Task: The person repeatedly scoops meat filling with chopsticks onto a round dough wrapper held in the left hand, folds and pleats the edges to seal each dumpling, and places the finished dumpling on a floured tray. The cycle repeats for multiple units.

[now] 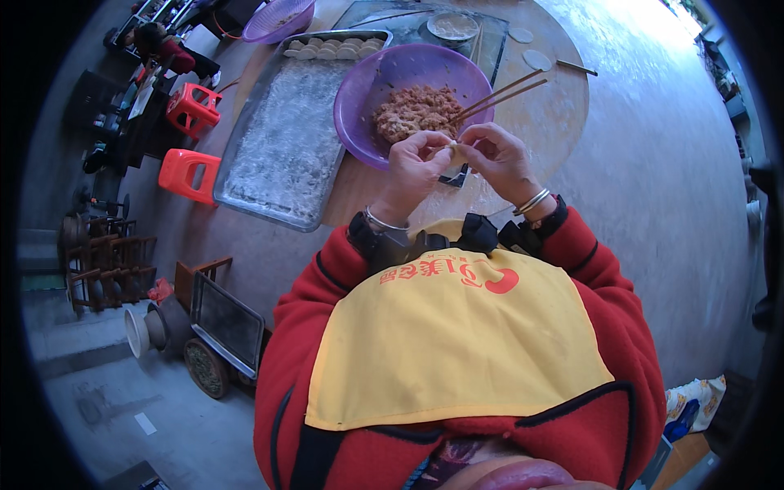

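Observation:
Between my left hand (418,168) and my right hand (499,160) is a small dumpling (457,155), its pale dough pinched by the fingertips of both. My hands meet at the near rim of a purple plastic basin (358,92). Minced meat filling (416,110) lies heaped in that basin, with a pair of wooden chopsticks (505,95) stuck in it and leaning right. To the left, a floured metal tray (282,135) carries rows of folded dumplings (331,50) along its far end.
Round dough wrappers (537,60) and a short rolling pin (577,67) lie on the round wooden table (557,116). Behind the basin stands a bowl of flour (452,27). Red plastic stools (190,174) are at the left. Another person (174,55) is at the far left.

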{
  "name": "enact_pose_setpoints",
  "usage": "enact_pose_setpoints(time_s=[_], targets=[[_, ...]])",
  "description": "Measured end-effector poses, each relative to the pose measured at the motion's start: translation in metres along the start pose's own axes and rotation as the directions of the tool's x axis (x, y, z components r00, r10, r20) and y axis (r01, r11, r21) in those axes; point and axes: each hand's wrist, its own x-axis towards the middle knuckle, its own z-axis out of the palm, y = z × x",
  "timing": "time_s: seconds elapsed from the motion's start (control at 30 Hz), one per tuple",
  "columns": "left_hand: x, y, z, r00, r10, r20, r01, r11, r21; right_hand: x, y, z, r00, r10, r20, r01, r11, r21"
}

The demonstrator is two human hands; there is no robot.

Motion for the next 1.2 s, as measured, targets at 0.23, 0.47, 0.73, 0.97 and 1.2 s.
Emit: enact_pose_setpoints(time_s=[0.23,0.47,0.73,0.97,1.2], targets=[[-0.002,0.007,-0.011,0.992,-0.111,0.056,0.120,0.975,-0.189,-0.004,0.007,-0.003,0.988,0.129,0.089,-0.149,0.951,0.272],[-0.005,0.009,-0.006,0.995,-0.020,0.100,0.035,0.989,-0.145,-0.010,0.001,-0.004,0.993,0.084,0.079,-0.102,0.956,0.275],[-0.006,0.008,0.000,0.990,0.028,0.138,-0.014,0.995,-0.097,-0.014,0.000,-0.007,0.996,0.036,0.084,-0.050,0.984,0.168],[-0.007,0.012,0.001,0.989,0.031,0.142,-0.016,0.994,-0.110,-0.014,-0.007,-0.008,0.993,0.093,0.077,-0.106,0.973,0.205],[-0.008,0.014,-0.003,0.980,0.013,0.198,-0.007,0.999,-0.032,-0.013,0.000,-0.010,0.997,0.029,0.072,-0.037,0.992,0.120]])
